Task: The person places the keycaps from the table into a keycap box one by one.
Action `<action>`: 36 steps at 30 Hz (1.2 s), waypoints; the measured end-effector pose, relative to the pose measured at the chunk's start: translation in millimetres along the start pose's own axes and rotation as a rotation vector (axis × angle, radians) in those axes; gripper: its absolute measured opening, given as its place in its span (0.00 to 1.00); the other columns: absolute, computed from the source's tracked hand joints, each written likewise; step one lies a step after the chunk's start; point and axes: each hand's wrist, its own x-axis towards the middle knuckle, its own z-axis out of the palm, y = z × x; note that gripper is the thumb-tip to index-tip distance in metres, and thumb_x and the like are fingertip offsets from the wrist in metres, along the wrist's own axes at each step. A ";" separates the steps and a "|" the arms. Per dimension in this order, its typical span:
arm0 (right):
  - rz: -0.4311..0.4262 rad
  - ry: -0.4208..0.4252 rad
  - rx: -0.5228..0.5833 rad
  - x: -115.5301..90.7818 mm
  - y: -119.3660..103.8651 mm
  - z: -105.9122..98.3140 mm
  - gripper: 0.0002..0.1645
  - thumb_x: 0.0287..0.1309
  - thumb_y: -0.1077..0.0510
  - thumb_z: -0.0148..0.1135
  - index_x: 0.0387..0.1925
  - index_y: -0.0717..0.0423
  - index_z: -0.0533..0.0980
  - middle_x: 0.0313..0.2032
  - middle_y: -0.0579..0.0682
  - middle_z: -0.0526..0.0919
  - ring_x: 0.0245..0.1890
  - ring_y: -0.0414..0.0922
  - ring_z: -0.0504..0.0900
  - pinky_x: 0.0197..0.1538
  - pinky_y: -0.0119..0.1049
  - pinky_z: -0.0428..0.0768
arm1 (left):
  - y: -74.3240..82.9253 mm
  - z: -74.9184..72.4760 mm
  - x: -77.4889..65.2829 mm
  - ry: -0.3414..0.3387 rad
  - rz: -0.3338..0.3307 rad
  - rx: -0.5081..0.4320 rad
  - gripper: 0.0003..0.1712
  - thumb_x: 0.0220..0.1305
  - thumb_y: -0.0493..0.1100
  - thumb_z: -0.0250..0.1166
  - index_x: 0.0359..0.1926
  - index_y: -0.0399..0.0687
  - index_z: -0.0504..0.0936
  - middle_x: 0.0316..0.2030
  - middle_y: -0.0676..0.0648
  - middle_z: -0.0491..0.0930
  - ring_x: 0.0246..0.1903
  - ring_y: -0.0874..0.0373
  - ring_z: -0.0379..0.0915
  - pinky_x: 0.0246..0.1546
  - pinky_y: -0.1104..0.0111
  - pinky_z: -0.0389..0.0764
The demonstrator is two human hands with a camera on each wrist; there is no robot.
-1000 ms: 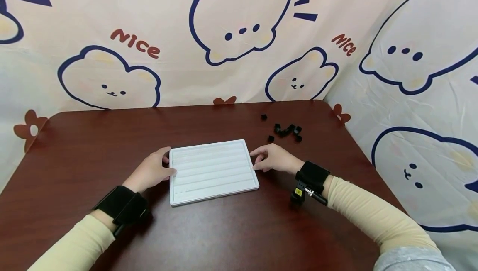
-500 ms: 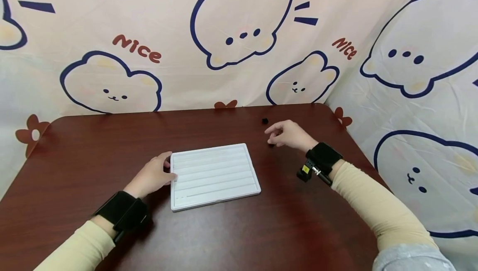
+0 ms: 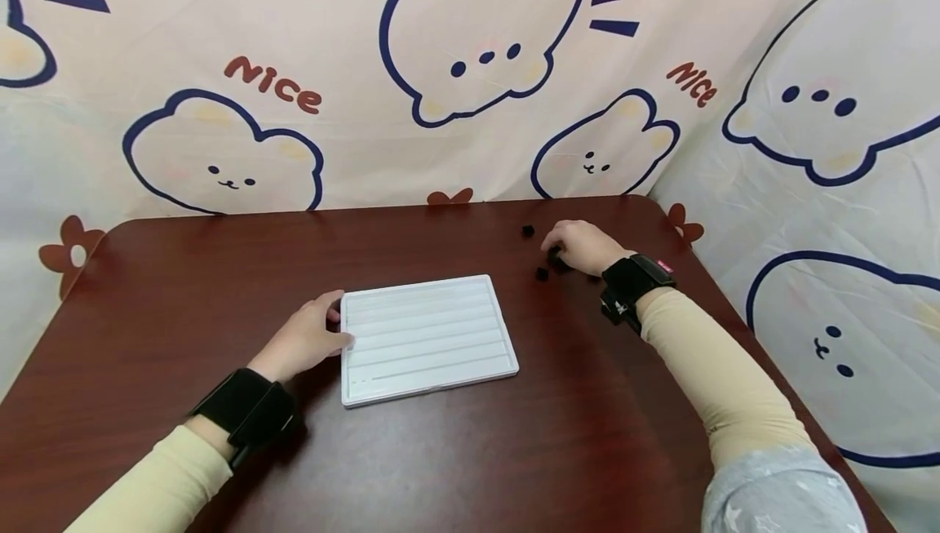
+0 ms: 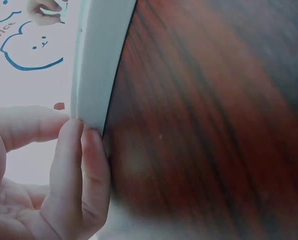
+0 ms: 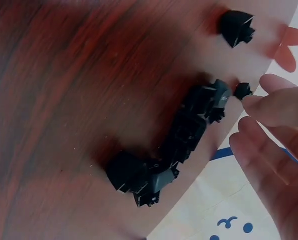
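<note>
Black bits part hidden by R hand, grip unclear | L hand pinches tray edge

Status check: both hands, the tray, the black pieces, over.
Left hand holds white tray by its left edge. Right hand over black pieces, fingertips at one, no grip seen. Nothing between pieces and tray.
</note>
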 end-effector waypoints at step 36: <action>-0.022 -0.030 -0.035 9.3 7.7 16.5 0.18 0.58 0.81 0.56 0.43 0.68 0.86 0.45 0.61 0.82 0.51 0.59 0.82 0.56 0.53 0.80 | -0.7 0.3 -0.6 0.013 -0.001 -0.016 0.44 0.66 0.35 0.69 0.76 0.29 0.56 0.55 0.30 0.71 0.43 0.47 0.76 0.39 0.65 0.82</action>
